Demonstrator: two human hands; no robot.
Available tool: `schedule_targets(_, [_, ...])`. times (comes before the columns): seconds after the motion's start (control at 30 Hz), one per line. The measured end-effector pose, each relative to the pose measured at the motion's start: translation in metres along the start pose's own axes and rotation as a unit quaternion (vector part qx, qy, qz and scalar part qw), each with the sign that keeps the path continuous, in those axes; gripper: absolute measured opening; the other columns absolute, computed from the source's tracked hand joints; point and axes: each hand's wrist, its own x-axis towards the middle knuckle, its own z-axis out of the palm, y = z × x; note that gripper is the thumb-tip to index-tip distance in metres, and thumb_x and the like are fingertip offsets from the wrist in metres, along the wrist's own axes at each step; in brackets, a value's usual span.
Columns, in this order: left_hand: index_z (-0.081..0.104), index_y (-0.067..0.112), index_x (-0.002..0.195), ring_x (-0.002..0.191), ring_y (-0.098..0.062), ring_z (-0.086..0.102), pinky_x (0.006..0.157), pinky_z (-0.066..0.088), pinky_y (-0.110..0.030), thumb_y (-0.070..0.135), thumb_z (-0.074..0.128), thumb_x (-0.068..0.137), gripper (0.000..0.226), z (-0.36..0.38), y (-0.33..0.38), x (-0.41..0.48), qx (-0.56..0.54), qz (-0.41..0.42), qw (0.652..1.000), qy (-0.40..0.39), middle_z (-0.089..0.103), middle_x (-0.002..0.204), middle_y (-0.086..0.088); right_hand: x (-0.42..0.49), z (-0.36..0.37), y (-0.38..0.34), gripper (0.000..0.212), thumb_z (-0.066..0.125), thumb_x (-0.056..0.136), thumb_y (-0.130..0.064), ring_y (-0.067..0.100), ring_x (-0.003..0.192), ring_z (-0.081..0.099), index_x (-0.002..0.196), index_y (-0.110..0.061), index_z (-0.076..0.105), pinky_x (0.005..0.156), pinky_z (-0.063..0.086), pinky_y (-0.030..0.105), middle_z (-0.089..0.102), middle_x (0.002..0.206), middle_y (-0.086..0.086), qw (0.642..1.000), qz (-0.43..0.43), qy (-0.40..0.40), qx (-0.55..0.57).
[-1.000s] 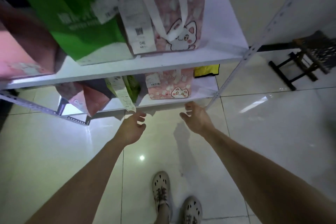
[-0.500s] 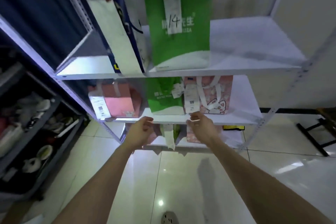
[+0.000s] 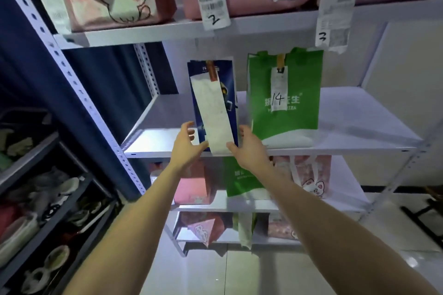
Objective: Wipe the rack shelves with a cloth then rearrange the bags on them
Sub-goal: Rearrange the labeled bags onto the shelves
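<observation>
Your left hand (image 3: 185, 145) and right hand (image 3: 250, 148) are both raised to the front edge of the middle shelf (image 3: 359, 127). Their fingers are spread and loosely curved, and neither holds anything; no cloth shows in either. The blue bag (image 3: 229, 74) stands upright between them, just beyond your fingertips and near the shelf's front edge, with its long axis vertical and its printed face turned toward you. Each hand flanks one lower side of it, about equally near, so a two-handed grip on the sides looks like the natural next move. A long receipt (image 3: 214, 112) hangs from a clip (image 3: 212, 70) at the bag's top and slants down to your right. Its lower end drops past the shelf edge between your thumbs, and I cannot tell whether they touch it. The green bag (image 3: 285, 117), marked 14, stands upright just beside the blue one on your right, so your right hand has little room there.
</observation>
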Motion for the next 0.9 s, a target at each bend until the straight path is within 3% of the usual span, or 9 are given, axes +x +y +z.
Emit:
schedule_targets(0.13, [0.031,0.031,0.163,0.113,-0.024,0.071,0.094,0.061,-0.036,0.009,0.083,0.09,0.092,0.009,-0.017,0.01,-0.052,-0.002,0.994,-0.097,0.068,0.136,-0.007,0.005,0.031,-0.001,0.056,0.074,0.097,-0.033,0.03,0.114,0.069,0.143,-0.016,0.046,0.095,0.057,0.046,0.069,0.131,0.007,0.998,0.051,0.015,-0.015])
schedule_targets(0.23, [0.029,0.035,0.164,0.107,-0.018,0.074,0.095,0.062,-0.036,0.005,0.084,0.087,0.099,0.0,-0.039,0.01,-0.079,0.001,0.991,-0.111,0.069,0.129,-0.005,0.005,0.049,-0.012,0.056,0.073,0.096,-0.031,0.03,0.113,0.068,0.144,-0.019,0.045,0.096,0.057,0.047,0.068,0.131,0.008,0.997,0.069,0.026,-0.017])
schedule_targets(0.4, [0.027,0.032,0.167,0.108,-0.011,0.073,0.097,0.061,-0.037,0.002,0.086,0.086,0.104,-0.054,-0.083,0.014,-0.103,-0.002,0.991,-0.083,0.068,0.124,0.003,0.009,0.096,-0.052,0.057,0.071,0.097,-0.026,0.032,0.117,0.065,0.146,-0.016,0.044,0.096,0.057,0.046,0.065,0.136,0.009,1.0,0.024,-0.01,-0.012])
schedule_targets(0.47, [0.029,0.031,0.166,0.11,-0.017,0.075,0.098,0.062,-0.041,0.0,0.086,0.085,0.104,-0.084,-0.101,0.019,-0.111,-0.01,0.991,-0.067,0.071,0.126,0.0,0.012,0.122,-0.076,0.057,0.071,0.097,-0.026,0.032,0.118,0.065,0.146,-0.015,0.044,0.097,0.057,0.047,0.064,0.137,0.01,1.0,0.008,-0.029,-0.007])
schedule_targets(0.6, [0.031,0.043,0.162,0.106,-0.023,0.076,0.084,0.067,-0.048,0.001,0.086,0.079,0.108,-0.13,-0.125,0.031,-0.114,-0.041,0.992,-0.04,0.075,0.12,0.008,0.019,0.167,-0.113,0.06,0.07,0.095,-0.028,0.035,0.117,0.064,0.146,-0.015,0.042,0.098,0.056,0.048,0.063,0.138,0.012,0.998,-0.008,-0.064,-0.009])
schedule_targets(0.73, [0.021,0.042,0.167,0.111,-0.005,0.072,0.082,0.062,-0.026,0.007,0.089,0.076,0.119,-0.155,-0.138,0.043,-0.069,-0.043,0.996,-0.033,0.068,0.125,0.026,0.031,0.192,-0.134,0.064,0.071,0.095,-0.027,0.037,0.119,0.063,0.148,-0.012,0.039,0.098,0.056,0.049,0.061,0.14,0.015,0.996,-0.016,-0.082,-0.02])
schedule_targets(0.83, [0.019,0.035,0.169,0.117,-0.011,0.071,0.094,0.062,-0.033,0.007,0.091,0.077,0.12,-0.161,-0.145,0.048,-0.051,-0.052,0.997,-0.025,0.063,0.135,0.02,0.038,0.199,-0.14,0.062,0.07,0.094,-0.026,0.038,0.118,0.063,0.146,-0.011,0.041,0.096,0.056,0.048,0.062,0.139,0.014,0.996,-0.016,-0.084,-0.019])
schedule_targets(0.9, [0.021,0.034,0.168,0.114,-0.006,0.07,0.096,0.061,-0.032,0.011,0.092,0.077,0.118,-0.161,-0.149,0.044,-0.046,-0.057,0.997,-0.015,0.062,0.135,0.021,0.037,0.201,-0.139,0.061,0.069,0.095,-0.027,0.036,0.119,0.064,0.147,-0.013,0.04,0.097,0.056,0.049,0.062,0.14,0.012,0.997,-0.015,-0.08,-0.012])
